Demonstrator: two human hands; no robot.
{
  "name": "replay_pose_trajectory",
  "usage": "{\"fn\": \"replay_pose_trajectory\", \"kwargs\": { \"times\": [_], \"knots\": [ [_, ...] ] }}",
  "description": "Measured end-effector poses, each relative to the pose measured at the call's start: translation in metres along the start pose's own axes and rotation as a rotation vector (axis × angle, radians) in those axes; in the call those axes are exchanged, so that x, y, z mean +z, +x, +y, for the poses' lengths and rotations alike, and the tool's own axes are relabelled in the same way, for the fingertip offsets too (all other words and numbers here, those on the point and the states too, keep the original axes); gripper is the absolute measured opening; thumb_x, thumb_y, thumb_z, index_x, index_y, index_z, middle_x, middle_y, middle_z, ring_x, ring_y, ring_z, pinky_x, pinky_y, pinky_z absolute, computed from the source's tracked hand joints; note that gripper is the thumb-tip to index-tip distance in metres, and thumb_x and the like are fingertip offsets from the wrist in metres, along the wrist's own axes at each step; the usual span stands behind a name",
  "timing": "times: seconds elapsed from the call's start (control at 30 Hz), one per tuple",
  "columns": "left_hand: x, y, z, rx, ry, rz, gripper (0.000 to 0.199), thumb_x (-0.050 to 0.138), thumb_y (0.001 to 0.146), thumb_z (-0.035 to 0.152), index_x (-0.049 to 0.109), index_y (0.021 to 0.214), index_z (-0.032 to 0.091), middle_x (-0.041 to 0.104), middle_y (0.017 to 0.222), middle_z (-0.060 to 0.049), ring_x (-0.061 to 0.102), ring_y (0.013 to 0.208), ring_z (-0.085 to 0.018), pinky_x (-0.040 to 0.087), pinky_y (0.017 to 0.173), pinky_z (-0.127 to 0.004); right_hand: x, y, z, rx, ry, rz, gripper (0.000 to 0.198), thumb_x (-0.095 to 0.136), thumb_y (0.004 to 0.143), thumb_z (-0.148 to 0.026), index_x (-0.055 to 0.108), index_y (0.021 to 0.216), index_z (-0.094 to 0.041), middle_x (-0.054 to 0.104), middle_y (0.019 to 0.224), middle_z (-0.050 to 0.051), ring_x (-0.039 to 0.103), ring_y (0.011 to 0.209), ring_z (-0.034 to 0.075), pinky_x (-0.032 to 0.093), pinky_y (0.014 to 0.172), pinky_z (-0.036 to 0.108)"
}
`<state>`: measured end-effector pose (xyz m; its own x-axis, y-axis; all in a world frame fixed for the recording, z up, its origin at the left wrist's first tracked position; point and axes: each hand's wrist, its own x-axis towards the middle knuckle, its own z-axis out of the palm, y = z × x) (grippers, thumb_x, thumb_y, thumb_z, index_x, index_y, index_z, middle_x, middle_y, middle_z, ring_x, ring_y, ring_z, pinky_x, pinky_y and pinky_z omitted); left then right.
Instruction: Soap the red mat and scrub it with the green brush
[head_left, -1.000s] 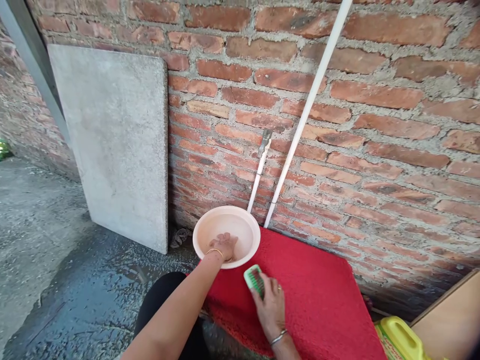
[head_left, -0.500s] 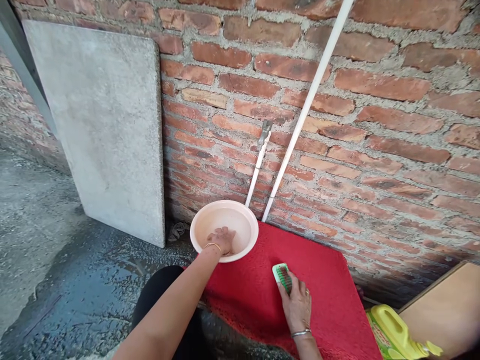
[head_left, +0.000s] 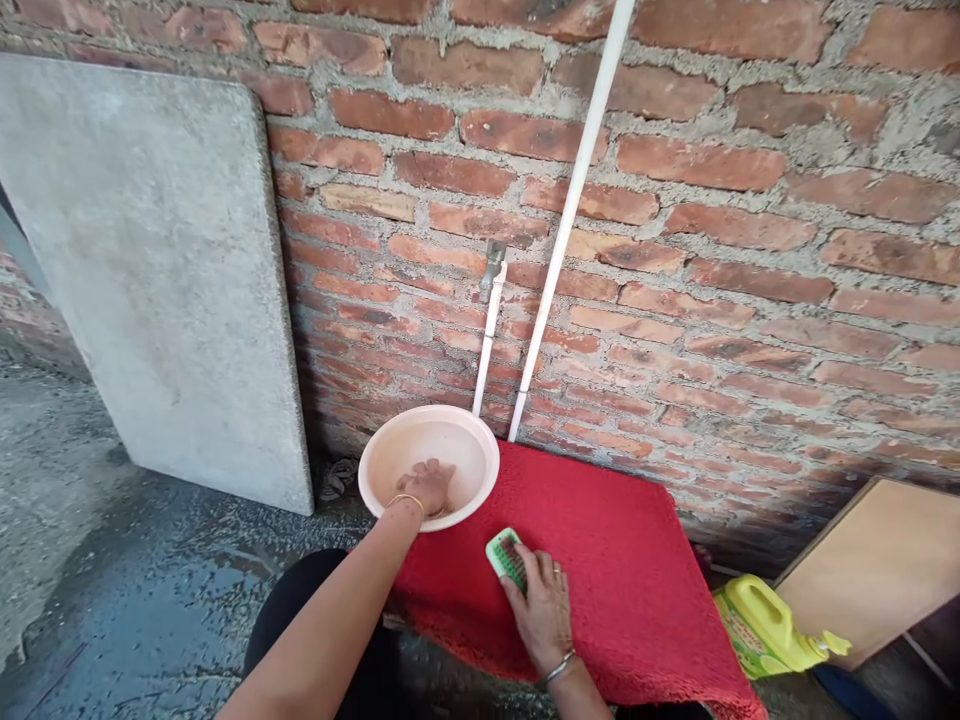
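A pale pink plastic basin [head_left: 367, 465] stands at the left end of a red, rough-piled cloth or mat [head_left: 615, 510]. My left hand [head_left: 426, 486] is down inside the basin, its fingers loosely bent and apart, with nothing visible in it. There seems to be some water around the fingers. On the red mat, right of the basin, my right hand [head_left: 544, 610] grips a green and white scrubbing brush [head_left: 504, 555] with green bristles showing.
Behind is a brick wall [head_left: 720, 230] with two white pipes, a tap [head_left: 493, 270] on the shorter one. A grey slab [head_left: 157, 270] leans at left above wet floor [head_left: 150, 580]. At right are a yellow jug [head_left: 765, 630] and a tan board [head_left: 877, 560].
My right hand and the brush have moved left over the mat, closer to the basin. My left hand stays in the basin. The view has swung slightly right.
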<state>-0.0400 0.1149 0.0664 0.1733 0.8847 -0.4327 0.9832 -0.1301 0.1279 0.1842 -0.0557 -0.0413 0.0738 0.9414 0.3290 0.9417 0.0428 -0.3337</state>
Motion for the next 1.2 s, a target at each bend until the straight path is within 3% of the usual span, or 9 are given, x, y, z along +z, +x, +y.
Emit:
{"fn": "replay_pose_trajectory", "kwargs": {
  "times": [0.13, 0.23, 0.33, 0.57, 0.67, 0.87, 0.97, 1.07, 1.2],
  "knots": [
    [0.0, -0.001, 0.001, 0.002, -0.004, -0.002, 0.079, 0.069, 0.074, 0.038, 0.042, 0.148, 0.035, 0.037, 0.149, -0.018, 0.034, 0.138, -0.046, 0.046, 0.093, -0.07, -0.018, -0.001, 0.06, 0.115, -0.076, 0.114, 0.059, 0.035, 0.098, -0.063, 0.066, 0.128, -0.024, 0.068, 0.11, 0.013, 0.062, 0.096, 0.03, 0.047, 0.088, 0.044],
    [-0.001, -0.002, 0.0, 0.014, -0.013, 0.001, 0.081, 0.069, 0.075, 0.038, 0.04, 0.15, 0.034, 0.036, 0.15, -0.019, 0.033, 0.139, -0.047, 0.046, 0.093, -0.071, -0.026, 0.0, 0.083, 0.199, -0.117, 0.183, 0.071, 0.026, 0.097, -0.07, 0.066, 0.126, -0.02, 0.068, 0.105, 0.014, 0.062, 0.091, 0.03, 0.047, 0.083, 0.045],
    [-0.001, -0.003, 0.0, 0.016, -0.01, -0.001, 0.085, 0.069, 0.075, 0.039, 0.036, 0.153, 0.033, 0.035, 0.152, -0.02, 0.031, 0.14, -0.047, 0.045, 0.094, -0.071, -0.023, 0.001, 0.068, 0.168, -0.08, 0.194, 0.065, 0.03, 0.097, -0.069, 0.066, 0.126, -0.023, 0.068, 0.105, 0.013, 0.062, 0.092, 0.029, 0.047, 0.082, 0.043],
    [0.001, -0.002, -0.001, 0.011, 0.004, 0.014, 0.083, 0.069, 0.075, 0.036, 0.039, 0.152, 0.033, 0.037, 0.149, -0.019, 0.035, 0.137, -0.044, 0.047, 0.092, -0.069, 0.009, -0.003, -0.016, -0.086, 0.044, 0.057, 0.04, 0.056, 0.095, -0.049, 0.062, 0.132, -0.035, 0.068, 0.113, 0.006, 0.062, 0.1, 0.026, 0.048, 0.088, 0.04],
    [0.002, 0.0, -0.001, 0.013, 0.001, 0.009, 0.083, 0.07, 0.075, 0.037, 0.038, 0.152, 0.034, 0.037, 0.149, -0.019, 0.035, 0.137, -0.044, 0.047, 0.092, -0.069, 0.011, -0.006, -0.01, -0.077, 0.033, 0.043, 0.041, 0.055, 0.095, -0.05, 0.062, 0.132, -0.034, 0.067, 0.113, 0.006, 0.061, 0.1, 0.026, 0.048, 0.089, 0.04],
    [0.0, 0.0, 0.001, -0.004, -0.004, -0.006, 0.081, 0.07, 0.075, 0.037, 0.04, 0.15, 0.035, 0.036, 0.151, -0.018, 0.033, 0.139, -0.046, 0.045, 0.094, -0.071, -0.013, -0.007, 0.069, 0.088, -0.068, 0.149, 0.061, 0.033, 0.098, -0.067, 0.064, 0.129, -0.024, 0.068, 0.11, 0.012, 0.062, 0.096, 0.029, 0.047, 0.086, 0.043],
    [-0.002, -0.003, 0.002, -0.003, -0.006, -0.009, 0.081, 0.069, 0.075, 0.037, 0.04, 0.151, 0.033, 0.036, 0.151, -0.019, 0.033, 0.139, -0.046, 0.044, 0.095, -0.071, -0.022, -0.004, 0.089, 0.183, -0.112, 0.203, 0.069, 0.026, 0.097, -0.07, 0.066, 0.126, -0.021, 0.068, 0.105, 0.014, 0.062, 0.091, 0.03, 0.047, 0.084, 0.044],
    [-0.003, -0.005, 0.002, 0.001, -0.001, -0.01, 0.082, 0.069, 0.075, 0.036, 0.04, 0.151, 0.032, 0.036, 0.15, -0.019, 0.033, 0.138, -0.046, 0.045, 0.094, -0.07, -0.022, 0.001, 0.073, 0.168, -0.067, 0.183, 0.06, 0.034, 0.098, -0.066, 0.064, 0.128, -0.024, 0.068, 0.107, 0.013, 0.062, 0.094, 0.029, 0.048, 0.085, 0.043],
    [-0.001, -0.004, 0.001, 0.003, -0.005, 0.007, 0.082, 0.069, 0.074, 0.036, 0.04, 0.151, 0.033, 0.038, 0.149, -0.019, 0.035, 0.137, -0.045, 0.046, 0.093, -0.069, -0.009, 0.009, 0.012, -0.017, 0.057, 0.029, 0.04, 0.054, 0.095, -0.05, 0.063, 0.13, -0.032, 0.067, 0.116, 0.007, 0.062, 0.102, 0.026, 0.048, 0.091, 0.04]
  ]
}}
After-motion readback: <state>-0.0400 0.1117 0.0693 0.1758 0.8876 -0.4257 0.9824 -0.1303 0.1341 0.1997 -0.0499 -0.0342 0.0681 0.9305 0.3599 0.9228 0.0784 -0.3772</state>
